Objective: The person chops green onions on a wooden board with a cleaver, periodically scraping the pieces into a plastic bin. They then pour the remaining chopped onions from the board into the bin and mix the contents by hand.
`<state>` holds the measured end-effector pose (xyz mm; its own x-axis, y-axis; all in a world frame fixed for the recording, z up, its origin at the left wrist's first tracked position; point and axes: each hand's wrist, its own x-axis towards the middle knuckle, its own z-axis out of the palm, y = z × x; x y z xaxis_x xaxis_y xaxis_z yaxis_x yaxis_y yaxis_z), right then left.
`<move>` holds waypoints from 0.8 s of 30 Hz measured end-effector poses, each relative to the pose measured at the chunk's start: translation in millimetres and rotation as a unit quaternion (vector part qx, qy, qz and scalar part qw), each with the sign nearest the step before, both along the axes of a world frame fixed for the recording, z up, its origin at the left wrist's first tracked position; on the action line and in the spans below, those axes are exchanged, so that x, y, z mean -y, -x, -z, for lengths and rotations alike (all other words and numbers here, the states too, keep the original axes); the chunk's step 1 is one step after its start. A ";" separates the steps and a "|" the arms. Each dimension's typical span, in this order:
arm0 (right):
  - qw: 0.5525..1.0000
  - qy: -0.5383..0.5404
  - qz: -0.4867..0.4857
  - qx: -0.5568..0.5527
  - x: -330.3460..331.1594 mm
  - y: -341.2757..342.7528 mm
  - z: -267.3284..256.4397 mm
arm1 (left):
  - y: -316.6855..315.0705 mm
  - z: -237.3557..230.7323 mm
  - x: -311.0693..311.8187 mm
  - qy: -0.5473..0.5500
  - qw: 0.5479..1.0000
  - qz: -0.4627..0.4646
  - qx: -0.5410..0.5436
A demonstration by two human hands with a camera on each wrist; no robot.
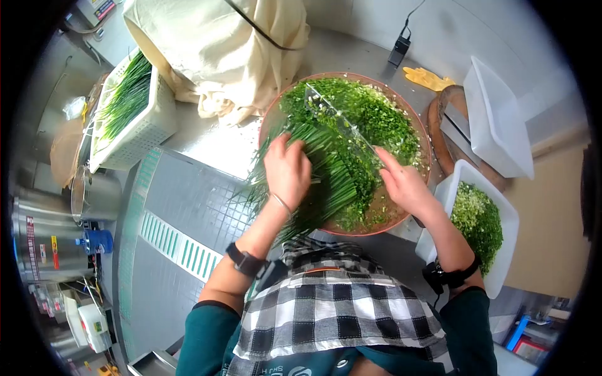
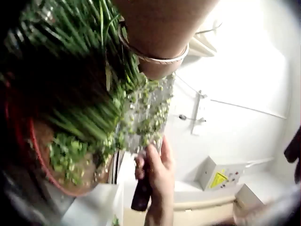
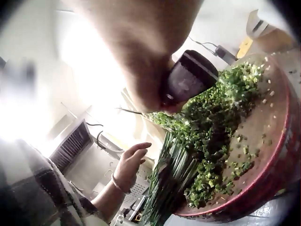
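At the round board (image 1: pixel 380 212), my right fingers (image 1: pixel 387 160) grip the cleaver (image 2: pixel 146 110), my left fingers (image 1: pixel 277 148) hang loose over uncut greens (image 1: pixel 338 185); mid-chop, I judge; next, steady them.

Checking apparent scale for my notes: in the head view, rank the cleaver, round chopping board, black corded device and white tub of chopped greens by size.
1. Round chopping board
2. White tub of chopped greens
3. Cleaver, handle covered
4. Black corded device
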<state>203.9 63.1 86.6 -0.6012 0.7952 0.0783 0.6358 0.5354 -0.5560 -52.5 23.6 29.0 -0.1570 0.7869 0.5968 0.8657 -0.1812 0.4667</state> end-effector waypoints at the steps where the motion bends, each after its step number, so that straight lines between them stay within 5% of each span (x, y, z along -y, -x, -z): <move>1: 1.000 0.006 -0.002 0.023 -3.3 6.0 0.2 | 15.9 9.1 -14.8 0.004 0.999 -0.037 0.015; 4: 0.999 0.013 -0.015 0.040 -15.3 9.7 11.8 | 55.6 55.9 -57.8 -0.003 0.980 -0.190 -0.056; 5: 0.999 0.005 -0.027 0.039 -21.1 8.3 18.5 | 62.1 61.7 -62.0 0.124 0.980 -0.156 0.024; 8: 0.998 0.020 -0.045 0.035 -37.7 1.4 16.7 | 55.0 74.5 -66.0 0.182 0.974 -0.133 0.031; 18: 0.994 0.022 -0.075 0.081 -58.8 -12.4 14.8 | -6.2 55.0 -68.5 0.196 0.949 -0.246 0.014; 24: 0.992 -0.009 -0.074 0.100 -43.3 6.5 16.2 | -0.4 54.6 -65.7 0.193 0.952 -0.233 0.037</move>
